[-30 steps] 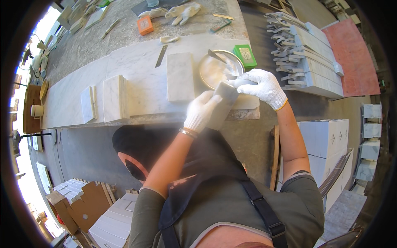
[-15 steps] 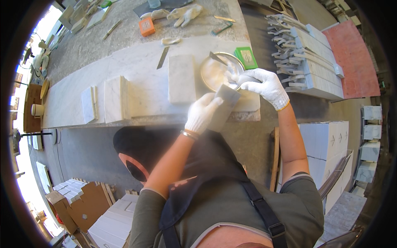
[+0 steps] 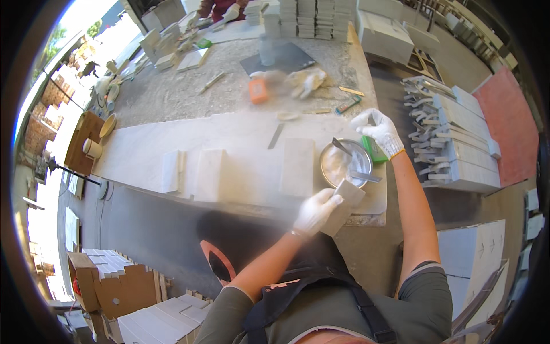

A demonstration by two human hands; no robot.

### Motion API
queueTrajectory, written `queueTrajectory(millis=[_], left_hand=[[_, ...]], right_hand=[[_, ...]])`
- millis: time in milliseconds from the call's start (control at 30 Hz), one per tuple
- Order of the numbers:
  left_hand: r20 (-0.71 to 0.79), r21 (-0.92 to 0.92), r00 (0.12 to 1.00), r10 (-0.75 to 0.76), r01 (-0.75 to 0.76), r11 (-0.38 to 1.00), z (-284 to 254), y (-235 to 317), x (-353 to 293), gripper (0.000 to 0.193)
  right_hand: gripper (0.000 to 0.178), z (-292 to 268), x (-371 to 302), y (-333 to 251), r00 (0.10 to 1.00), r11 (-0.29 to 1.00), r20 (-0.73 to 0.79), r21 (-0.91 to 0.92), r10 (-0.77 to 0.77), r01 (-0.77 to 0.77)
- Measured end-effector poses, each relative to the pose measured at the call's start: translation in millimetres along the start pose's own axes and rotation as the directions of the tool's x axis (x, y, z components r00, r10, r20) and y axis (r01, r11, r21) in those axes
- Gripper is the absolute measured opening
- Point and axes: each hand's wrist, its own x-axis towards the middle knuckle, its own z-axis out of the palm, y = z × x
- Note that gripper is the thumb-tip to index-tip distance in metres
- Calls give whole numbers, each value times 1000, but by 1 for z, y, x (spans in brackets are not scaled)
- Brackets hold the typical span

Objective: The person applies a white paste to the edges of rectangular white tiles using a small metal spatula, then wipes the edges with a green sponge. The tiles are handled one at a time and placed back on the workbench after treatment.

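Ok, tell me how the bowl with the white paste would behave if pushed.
The bowl would probably stay stiff, as its shiny rim looks metallic. It may feel fairly heavy, given the white paste inside. The grey scraper jutting past its rim could shift, since its outer end hangs free.

"What sort of place is shown?"
"A tile or stone workshop, apparently. On the table [image 3: 172, 94], tiles [image 3: 306, 22] are stacked toward the far right corner and a pan [image 3: 322, 166] of paste [image 3: 339, 164] is set by the near right one."
"And around it?"
"A carton [image 3: 127, 291] is stood beyond the near edge; a co-worker [image 3: 217, 8] is seen at the far edge."
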Motion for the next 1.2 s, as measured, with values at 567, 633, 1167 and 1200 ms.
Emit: queueTrajectory(millis=[567,633,1167,1200], left_hand=[[33,-38,999,43,-42,998,3,-13,6,39],[23,-37,999,43,-43,998,3,-13,4,39],[28,-39,1000,-1,2,999,2,4,-3,37],[27,-46,1000,-2,3,999,2,5,-3,37]], right_hand=[[31,2,-24,-15,949,593,-91,-797,-303,113],[25,-1,-56,-32,956,563,-121,-824,-267,53],[34,26,-149,-47,974,698,-102,-682,204,-218],[32,27,-149,-44,981,713,-93,-675,173,-190]])
